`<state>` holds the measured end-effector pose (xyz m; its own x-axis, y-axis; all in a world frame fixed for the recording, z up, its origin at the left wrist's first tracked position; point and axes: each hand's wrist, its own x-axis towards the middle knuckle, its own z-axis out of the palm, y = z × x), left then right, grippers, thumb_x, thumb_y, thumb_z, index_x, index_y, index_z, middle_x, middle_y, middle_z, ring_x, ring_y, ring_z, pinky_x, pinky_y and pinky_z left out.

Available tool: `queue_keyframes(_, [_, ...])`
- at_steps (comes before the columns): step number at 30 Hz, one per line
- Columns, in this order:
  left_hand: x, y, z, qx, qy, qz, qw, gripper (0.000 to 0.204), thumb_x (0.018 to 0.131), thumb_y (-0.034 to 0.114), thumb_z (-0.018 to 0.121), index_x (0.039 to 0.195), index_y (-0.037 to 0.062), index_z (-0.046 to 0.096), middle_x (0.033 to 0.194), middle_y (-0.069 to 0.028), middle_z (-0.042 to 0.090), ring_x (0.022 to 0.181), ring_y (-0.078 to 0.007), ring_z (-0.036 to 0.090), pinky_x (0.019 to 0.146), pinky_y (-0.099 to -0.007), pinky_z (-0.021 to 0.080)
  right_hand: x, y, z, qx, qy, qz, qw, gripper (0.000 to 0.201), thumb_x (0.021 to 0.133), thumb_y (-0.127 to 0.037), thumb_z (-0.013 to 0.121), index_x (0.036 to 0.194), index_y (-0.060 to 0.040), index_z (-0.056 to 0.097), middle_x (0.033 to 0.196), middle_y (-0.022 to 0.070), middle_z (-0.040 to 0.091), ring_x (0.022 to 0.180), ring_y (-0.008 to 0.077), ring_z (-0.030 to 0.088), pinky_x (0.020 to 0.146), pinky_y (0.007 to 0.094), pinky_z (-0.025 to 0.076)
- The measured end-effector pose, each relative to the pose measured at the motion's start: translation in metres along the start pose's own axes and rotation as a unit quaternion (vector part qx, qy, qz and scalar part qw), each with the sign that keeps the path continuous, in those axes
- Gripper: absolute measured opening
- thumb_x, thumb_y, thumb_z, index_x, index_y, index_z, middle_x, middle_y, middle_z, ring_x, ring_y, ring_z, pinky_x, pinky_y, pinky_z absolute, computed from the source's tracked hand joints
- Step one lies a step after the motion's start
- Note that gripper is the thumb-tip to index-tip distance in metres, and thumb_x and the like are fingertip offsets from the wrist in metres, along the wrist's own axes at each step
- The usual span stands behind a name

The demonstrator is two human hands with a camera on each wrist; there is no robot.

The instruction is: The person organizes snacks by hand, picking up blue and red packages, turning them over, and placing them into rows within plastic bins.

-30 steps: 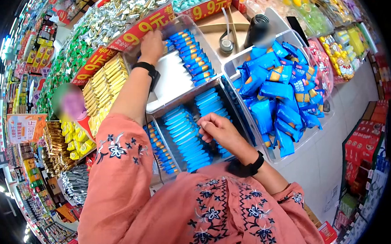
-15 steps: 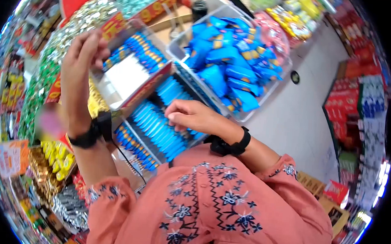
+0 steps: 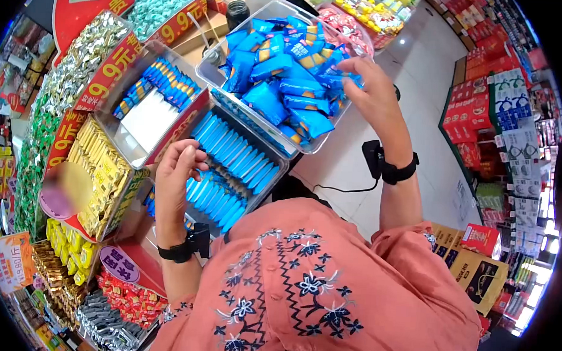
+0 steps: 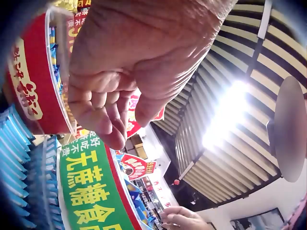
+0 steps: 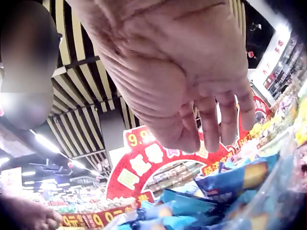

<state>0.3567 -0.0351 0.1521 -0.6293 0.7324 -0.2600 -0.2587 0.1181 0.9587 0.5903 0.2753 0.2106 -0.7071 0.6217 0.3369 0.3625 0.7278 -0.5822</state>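
Observation:
My right hand (image 3: 375, 98) hovers at the right rim of a clear tub (image 3: 324, 143) heaped with loose blue snack packets (image 3: 280, 74). Its fingers hang half bent above the packets, nothing in them, as the right wrist view also shows. My left hand (image 3: 177, 173) is beside the left edge of a bin of upright blue packets (image 3: 235, 149) standing in rows. The left fingers (image 4: 108, 122) are loosely curled and empty. Behind that bin, another box holds blue-and-orange packets (image 3: 170, 84) and a white sheet (image 3: 149, 119).
Gold-wrapped sticks (image 3: 103, 172) fill a bin on the left, with green sweets (image 3: 43, 157) and silver-gold sweets (image 3: 80, 63) beyond. Red price signs (image 3: 111, 71) edge those bins. A black-lidded jar (image 3: 237, 11) stands behind the tub. Tiled floor (image 3: 351, 179) lies to the right.
My left hand has left the back box, lifting and coming back toward my body. The right hand has moved from the upright rows to the tub on the right. My head view has shifted right.

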Motion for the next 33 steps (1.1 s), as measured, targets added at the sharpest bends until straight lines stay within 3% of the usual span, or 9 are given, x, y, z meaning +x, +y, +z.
queue_keyframes(1, [-0.001, 0.000, -0.001, 0.001, 0.002, 0.002, 1.000, 0.029, 0.102, 0.029, 0.059, 0.118, 0.0043, 0.061, 0.095, -0.0031, 0.067, 0.079, -0.0090, 0.062, 0.064, -0.0225, 0.046, -0.001, 0.007, -0.001, -0.081, -0.020, -0.011, 0.996, 0.027, 0.086, -0.008, 0.060, 0.112, -0.0037, 0.065, 0.109, 0.0098, 0.067, 0.101, 0.0247, 0.063, 0.081, 0.0347, 0.051])
queue_keyframes(4, [-0.002, 0.001, -0.002, 0.006, 0.000, -0.001, 1.000, 0.030, 0.101, 0.029, 0.059, 0.118, 0.0047, 0.061, 0.095, -0.0028, 0.067, 0.079, -0.0090, 0.062, 0.065, -0.0227, 0.046, -0.008, 0.028, 0.013, -0.078, 0.004, -0.043, 0.996, 0.027, 0.079, -0.007, 0.062, 0.105, -0.0077, 0.067, 0.099, 0.0135, 0.064, 0.095, 0.0351, 0.059, 0.083, 0.0451, 0.050])
queue_keyframes(10, [0.000, -0.003, 0.006, 0.005, -0.013, -0.022, 1.000, 0.029, 0.101, 0.030, 0.060, 0.117, 0.0053, 0.061, 0.096, -0.0023, 0.067, 0.080, -0.0091, 0.062, 0.066, -0.0227, 0.046, -0.006, 0.046, 0.027, -0.141, 0.038, -0.075, 0.986, 0.027, 0.078, -0.007, 0.064, 0.105, -0.0078, 0.067, 0.095, 0.0141, 0.063, 0.094, 0.0370, 0.059, 0.081, 0.0475, 0.050])
queue_keyframes(13, [0.001, -0.007, 0.007, 0.011, -0.022, -0.023, 0.999, 0.029, 0.101, 0.030, 0.059, 0.117, 0.0054, 0.061, 0.096, -0.0024, 0.067, 0.080, -0.0093, 0.062, 0.066, -0.0226, 0.046, -0.005, 0.042, 0.016, -0.137, 0.050, -0.068, 0.987, 0.026, 0.080, -0.008, 0.064, 0.106, -0.0068, 0.066, 0.094, 0.0135, 0.063, 0.088, 0.0334, 0.061, 0.079, 0.0425, 0.051])
queue_keyframes(17, [0.002, -0.006, 0.010, 0.018, -0.032, -0.027, 0.999, 0.030, 0.102, 0.030, 0.059, 0.117, 0.0051, 0.061, 0.096, -0.0028, 0.067, 0.080, -0.0096, 0.063, 0.066, -0.0230, 0.046, -0.005, 0.005, -0.009, 0.113, 0.022, 0.054, 0.992, 0.032, 0.088, -0.016, 0.065, 0.118, -0.0038, 0.064, 0.104, 0.0054, 0.066, 0.087, 0.0182, 0.061, 0.078, 0.0311, 0.049])
queue_keyframes(19, [0.002, -0.001, 0.015, 0.016, -0.042, -0.026, 0.999, 0.030, 0.102, 0.030, 0.058, 0.117, 0.0048, 0.061, 0.096, -0.0032, 0.067, 0.080, -0.0103, 0.063, 0.066, -0.0233, 0.046, -0.004, -0.019, -0.011, 0.321, -0.038, 0.119, 0.939, 0.033, 0.091, -0.019, 0.066, 0.119, -0.0017, 0.063, 0.105, 0.0018, 0.066, 0.085, 0.0120, 0.060, 0.076, 0.0279, 0.048])
queue_keyframes(20, [0.004, 0.002, 0.018, 0.019, -0.054, -0.020, 0.998, 0.030, 0.102, 0.031, 0.058, 0.117, 0.0045, 0.060, 0.097, -0.0035, 0.067, 0.080, -0.0107, 0.063, 0.067, -0.0234, 0.046, -0.006, -0.043, -0.009, 0.374, -0.060, 0.148, 0.914, 0.026, 0.093, -0.027, 0.067, 0.107, -0.0042, 0.065, 0.092, -0.0040, 0.060, 0.082, 0.0054, 0.055, 0.073, 0.0228, 0.046])
queue_keyframes(23, [0.004, 0.017, 0.032, 0.035, -0.074, -0.020, 0.996, 0.031, 0.102, 0.030, 0.057, 0.118, 0.0036, 0.060, 0.098, -0.0053, 0.067, 0.082, -0.0120, 0.063, 0.069, -0.0234, 0.047, -0.010, -0.062, 0.029, 0.502, -0.116, 0.221, 0.828, 0.026, 0.094, -0.028, 0.067, 0.108, -0.0064, 0.064, 0.093, -0.0040, 0.060, 0.081, 0.0035, 0.053, 0.070, 0.0200, 0.044])
queue_keyframes(33, [0.001, 0.021, 0.035, -0.045, -0.076, 0.011, 0.996, 0.034, 0.104, 0.030, 0.055, 0.122, 0.0013, 0.058, 0.097, -0.0018, 0.062, 0.085, -0.0091, 0.061, 0.067, -0.0218, 0.047, -0.014, -0.104, 0.095, 0.550, -0.232, 0.203, 0.776, 0.030, 0.099, -0.026, 0.062, 0.117, -0.0029, 0.062, 0.094, -0.0007, 0.063, 0.081, 0.0046, 0.058, 0.067, 0.0200, 0.048])
